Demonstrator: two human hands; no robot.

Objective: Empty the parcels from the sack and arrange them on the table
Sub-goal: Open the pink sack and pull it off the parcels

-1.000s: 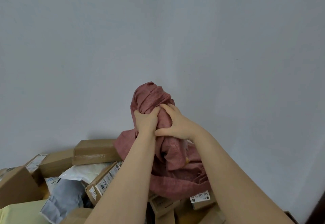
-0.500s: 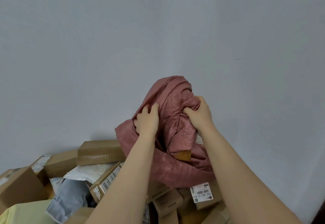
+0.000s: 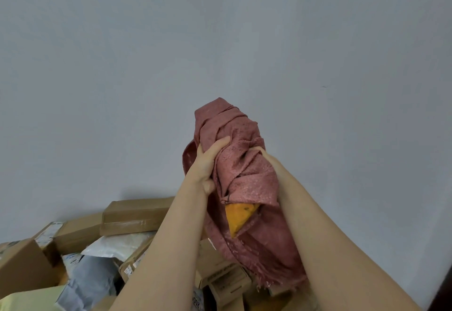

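Both hands hold the red sack (image 3: pixel 244 164) up before the wall (image 3: pixel 122 66): left hand (image 3: pixel 208 161) fingers clenched in cloth, right hand (image 3: pixel 265 155) fingers hidden, parcels (image 3: pixel 137 215) piled below.

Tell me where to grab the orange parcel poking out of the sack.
Grip the orange parcel by its exposed pointed corner, coming from below: the corner points down out of a fold in the pink sack, the rest is wrapped in cloth. Both hands, left hand and right hand, are occupied clutching the sack.
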